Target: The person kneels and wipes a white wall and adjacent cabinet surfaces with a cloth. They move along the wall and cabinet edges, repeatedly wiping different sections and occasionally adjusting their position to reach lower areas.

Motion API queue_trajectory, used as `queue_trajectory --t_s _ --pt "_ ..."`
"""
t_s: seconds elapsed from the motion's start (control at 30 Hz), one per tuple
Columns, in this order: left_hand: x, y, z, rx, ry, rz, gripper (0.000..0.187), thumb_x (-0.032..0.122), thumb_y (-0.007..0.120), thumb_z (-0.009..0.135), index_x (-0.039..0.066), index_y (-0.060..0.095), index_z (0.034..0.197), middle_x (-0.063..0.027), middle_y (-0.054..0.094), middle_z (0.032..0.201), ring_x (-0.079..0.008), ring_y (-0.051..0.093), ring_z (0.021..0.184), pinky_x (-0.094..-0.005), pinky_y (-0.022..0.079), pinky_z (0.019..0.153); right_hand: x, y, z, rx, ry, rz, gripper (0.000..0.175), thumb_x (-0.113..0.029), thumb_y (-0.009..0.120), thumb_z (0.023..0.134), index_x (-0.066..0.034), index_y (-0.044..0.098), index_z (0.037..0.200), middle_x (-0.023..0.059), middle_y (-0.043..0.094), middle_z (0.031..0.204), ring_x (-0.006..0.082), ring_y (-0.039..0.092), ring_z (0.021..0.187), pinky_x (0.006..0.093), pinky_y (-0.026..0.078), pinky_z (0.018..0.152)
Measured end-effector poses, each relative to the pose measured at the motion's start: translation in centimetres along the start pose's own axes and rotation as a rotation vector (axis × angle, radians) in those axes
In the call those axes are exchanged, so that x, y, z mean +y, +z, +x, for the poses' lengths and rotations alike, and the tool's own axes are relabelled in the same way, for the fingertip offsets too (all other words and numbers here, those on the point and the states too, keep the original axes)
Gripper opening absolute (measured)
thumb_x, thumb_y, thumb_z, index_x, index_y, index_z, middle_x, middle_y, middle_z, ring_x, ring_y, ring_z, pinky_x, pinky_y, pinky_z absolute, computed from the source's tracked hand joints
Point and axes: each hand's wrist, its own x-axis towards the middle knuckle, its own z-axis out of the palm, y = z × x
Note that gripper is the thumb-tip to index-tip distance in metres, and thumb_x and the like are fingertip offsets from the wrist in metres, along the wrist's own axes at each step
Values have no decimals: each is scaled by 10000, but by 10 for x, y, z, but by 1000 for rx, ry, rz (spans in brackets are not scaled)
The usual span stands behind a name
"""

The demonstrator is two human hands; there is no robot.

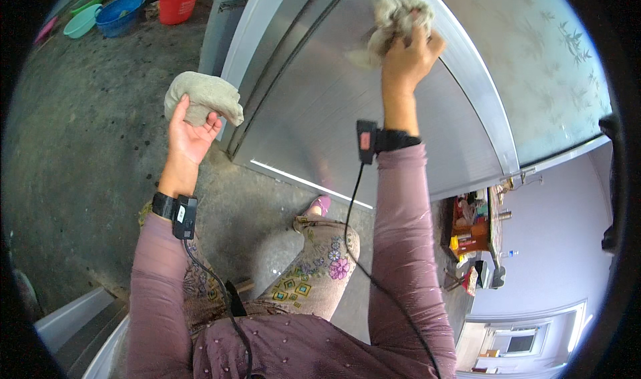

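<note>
My right hand (413,61) is pressed up against a grey metal door (320,104), gripping a crumpled, greyish cloth (400,16). Some of that cloth is blurred at its lower left edge. On the left, a folded pale cloth (200,91) rests in my left hand (193,134), thumb on its near side and the fingers partly hidden behind it. This second cloth is held just left of the door frame (253,33), and I cannot tell whether it touches anything else.
At the upper left a red bucket (179,1), a blue basin (120,14) and a light green basin (82,21) stand on the concrete floor (100,129). Frosted glass (531,53) fills the door's upper part. A cluttered wooden table (473,234) is at the right. Black cables (380,289) run from both wrists.
</note>
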Motion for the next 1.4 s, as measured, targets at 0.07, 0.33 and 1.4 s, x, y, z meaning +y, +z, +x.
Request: queue_trajectory --t_s 0.07,0.33,1.4 --pt "1 -1 0 1 11 -12 358 375 610 889 95 569 1110 -77 618 984 -205 581 745 -371 489 751 -9 12 -38 -1 -43 -27 192 31 611 697 -42 645 872 176 558 937 356 527 898 431 474 771" --pt "-2 0 1 33 8 1 345 380 626 877 91 572 1056 -66 615 907 -194 584 718 -364 486 705 -35 -22 -230 -930 -12 17 118 -76 599 756 -91 660 857 155 534 954 351 536 923 411 496 761" --pt "5 -4 -2 13 52 -30 365 376 648 860 95 554 1074 -72 601 943 -197 590 719 -366 483 717 -39 -9 -17 -229 40 58 432 -29 650 737 -164 647 1148 126 525 994 308 593 878 404 529 726"
